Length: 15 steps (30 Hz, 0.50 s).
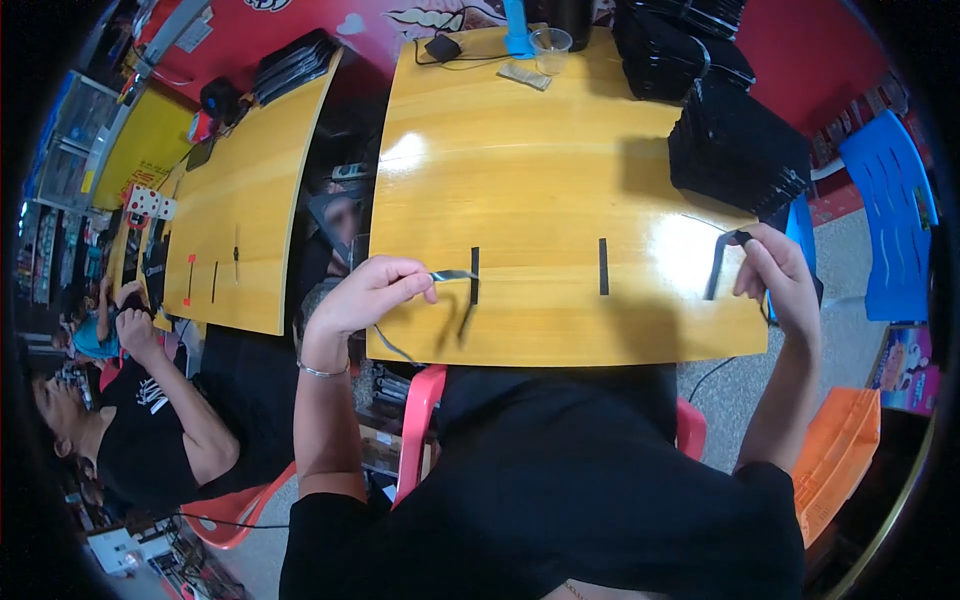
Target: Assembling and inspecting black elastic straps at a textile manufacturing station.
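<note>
My left hand (368,294) is over the left front of the yellow wooden table (530,200), thumb and fingers pinched on a narrow dark strip (452,275). Its shiny free end reaches over a short black line (475,262) on the tabletop and seems to bend downward. At the table's right edge my right hand (788,278) is raised, closed on another dark strip (717,265). That one curves over and hangs toward the table. Whether the two strips are joined cannot be seen. A second black line (603,266) lies between my hands.
Stacks of black folded goods (735,145) stand at the back right. A clear plastic cup (550,50) and a blue stand (517,30) are at the far edge. Blue chair (890,215) and orange crate (838,460) are on the right. Leftward, a person (150,420) sits at another table (245,180).
</note>
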### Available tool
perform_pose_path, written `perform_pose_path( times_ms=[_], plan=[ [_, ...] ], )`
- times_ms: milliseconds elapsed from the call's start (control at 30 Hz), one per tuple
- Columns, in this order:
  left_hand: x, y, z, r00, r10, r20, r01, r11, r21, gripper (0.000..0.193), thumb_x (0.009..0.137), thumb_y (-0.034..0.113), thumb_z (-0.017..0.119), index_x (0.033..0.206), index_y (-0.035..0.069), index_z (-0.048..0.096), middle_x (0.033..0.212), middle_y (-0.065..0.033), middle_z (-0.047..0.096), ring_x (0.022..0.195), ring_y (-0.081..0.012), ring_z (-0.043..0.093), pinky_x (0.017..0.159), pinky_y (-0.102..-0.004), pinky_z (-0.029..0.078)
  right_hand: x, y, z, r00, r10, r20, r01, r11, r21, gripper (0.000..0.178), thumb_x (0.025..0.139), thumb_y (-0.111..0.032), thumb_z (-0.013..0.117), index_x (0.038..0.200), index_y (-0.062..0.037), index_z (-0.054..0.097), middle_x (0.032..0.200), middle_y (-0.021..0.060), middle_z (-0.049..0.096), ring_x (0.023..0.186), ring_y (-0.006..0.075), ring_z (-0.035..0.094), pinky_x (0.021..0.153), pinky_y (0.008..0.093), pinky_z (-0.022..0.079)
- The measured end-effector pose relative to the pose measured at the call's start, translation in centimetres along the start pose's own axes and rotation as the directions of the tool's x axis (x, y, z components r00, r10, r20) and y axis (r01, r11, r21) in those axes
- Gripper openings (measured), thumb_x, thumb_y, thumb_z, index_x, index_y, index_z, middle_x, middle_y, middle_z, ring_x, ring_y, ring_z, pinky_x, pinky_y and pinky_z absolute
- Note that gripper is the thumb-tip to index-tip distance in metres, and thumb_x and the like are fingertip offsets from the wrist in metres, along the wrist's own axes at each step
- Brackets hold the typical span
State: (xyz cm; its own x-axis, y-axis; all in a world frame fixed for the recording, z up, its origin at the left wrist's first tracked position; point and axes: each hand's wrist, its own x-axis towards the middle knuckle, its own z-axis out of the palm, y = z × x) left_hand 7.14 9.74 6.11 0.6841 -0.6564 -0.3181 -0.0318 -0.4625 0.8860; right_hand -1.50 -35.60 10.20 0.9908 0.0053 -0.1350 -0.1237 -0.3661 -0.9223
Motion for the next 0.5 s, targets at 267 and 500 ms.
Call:
perform_pose_path(
  times_ms=[267, 500],
  plan=[
    [3.1, -1.1, 0.5, 0.997, 0.056, 0.06, -0.059, 0.997, 0.05, 0.022, 0.095, 0.019, 0.052, 0.097, 0.0, 0.063, 0.082, -0.0005, 0.062, 0.076, -0.0076, 0.051, 0.071, -0.0237, 0.043, -0.3, 0.9, 4.4, 0.99, -0.11, -0.087, 0.107, 0.994, -0.035, 0.024, 0.091, -0.004, 0.046, 0.11, -0.0007, 0.06, 0.084, 0.0027, 0.064, 0.061, 0.0035, 0.044, 0.055, 0.0189, 0.035],
    [3.6, -1.2, 2.2, 0.963, 0.117, -0.244, 0.071, 0.759, 0.648, 0.029, 0.084, 0.026, 0.064, 0.1, 0.003, 0.061, 0.091, -0.0142, 0.061, 0.09, -0.0318, 0.057, 0.08, -0.0376, 0.046, 0.1, 1.9, 7.3, 0.998, -0.067, 0.014, 0.067, 0.997, -0.048, 0.021, 0.091, -0.004, 0.049, 0.106, -0.0006, 0.062, 0.079, 0.003, 0.063, 0.072, 0.0086, 0.058, 0.063, 0.0227, 0.044]
  ],
)
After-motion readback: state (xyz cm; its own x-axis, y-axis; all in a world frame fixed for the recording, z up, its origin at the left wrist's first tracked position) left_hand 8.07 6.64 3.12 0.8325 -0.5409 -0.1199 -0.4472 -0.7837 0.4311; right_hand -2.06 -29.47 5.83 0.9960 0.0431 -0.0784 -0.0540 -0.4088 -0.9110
